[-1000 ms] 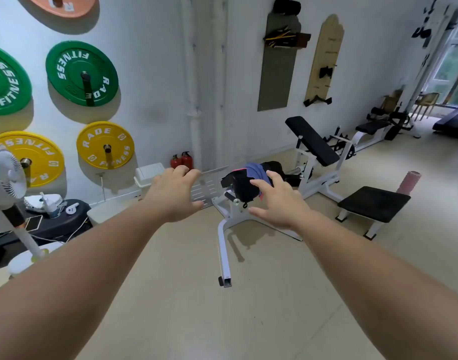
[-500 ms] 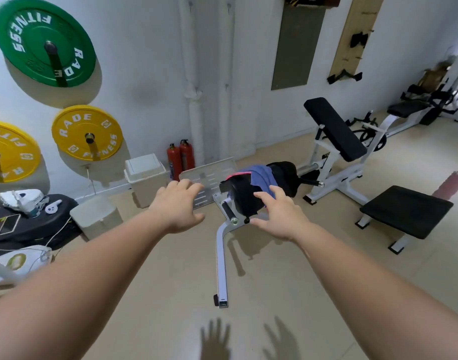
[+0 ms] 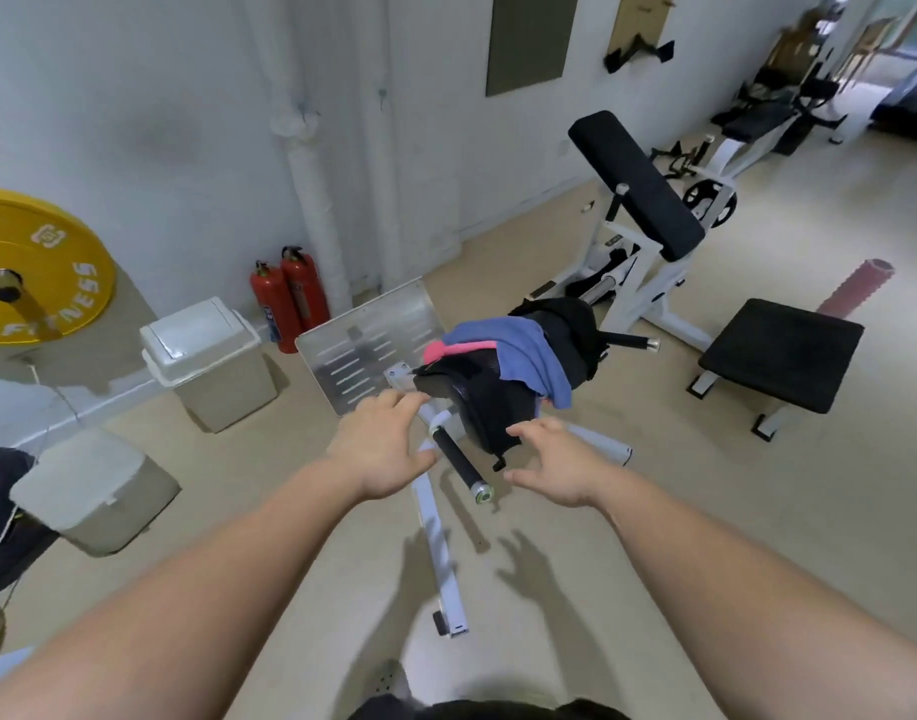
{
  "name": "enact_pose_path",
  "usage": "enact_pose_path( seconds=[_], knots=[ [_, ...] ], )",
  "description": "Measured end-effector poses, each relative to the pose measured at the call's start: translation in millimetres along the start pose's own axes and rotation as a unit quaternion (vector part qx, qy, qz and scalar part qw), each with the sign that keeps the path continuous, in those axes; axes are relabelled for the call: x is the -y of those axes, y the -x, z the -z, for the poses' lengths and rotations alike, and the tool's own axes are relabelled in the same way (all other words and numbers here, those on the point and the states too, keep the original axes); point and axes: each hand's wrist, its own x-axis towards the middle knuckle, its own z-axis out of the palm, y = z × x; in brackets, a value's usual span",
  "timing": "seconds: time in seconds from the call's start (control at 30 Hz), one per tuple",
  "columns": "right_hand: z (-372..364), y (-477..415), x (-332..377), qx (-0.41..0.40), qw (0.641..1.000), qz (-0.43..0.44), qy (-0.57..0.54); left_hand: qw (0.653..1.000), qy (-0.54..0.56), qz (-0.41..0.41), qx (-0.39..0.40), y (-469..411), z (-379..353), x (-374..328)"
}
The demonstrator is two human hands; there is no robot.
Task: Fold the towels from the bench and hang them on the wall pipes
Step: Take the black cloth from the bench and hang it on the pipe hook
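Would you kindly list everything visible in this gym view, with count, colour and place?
blue towel: 1, blue, draped over the bench's black pad
pink towel: 1, pink, partly under the blue towel
bench: 1, white frame, black pads, centre floor
wall pipes: apparently 2, white, upright on the back wall
fire extinguishers: 2, red, floor by the pipes
bins: 2, pale, lidded, floor at left
weight plate: 1, yellow, left wall
metal plate: 1, silver, behind the bench's near end
incline bench: 1, black pad, white frame, right rear
flat seat: 1, black, right
foam roller: 1, dull pink, behind the seat
left hand: 1, fingers spread, empty, at the bench
right hand: 1, fingers spread, empty, at the bench
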Motion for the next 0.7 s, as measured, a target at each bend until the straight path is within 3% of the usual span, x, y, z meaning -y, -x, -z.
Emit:
enact_pose_path(
  seconds=[0.23,0.7],
  knots=[
    [-3.5,-78.2,-20.5,0.007,0.999,-0.033,-0.032,0.996,0.034,0.02,0.086,-92.3,-25.5,26.1],
    [13.9,-268.8,-108.0,0.127,0.986,-0.03,-0.106,0.975,-0.061,0.069,0.202,-261.4,-71.1,-0.9]
  ],
)
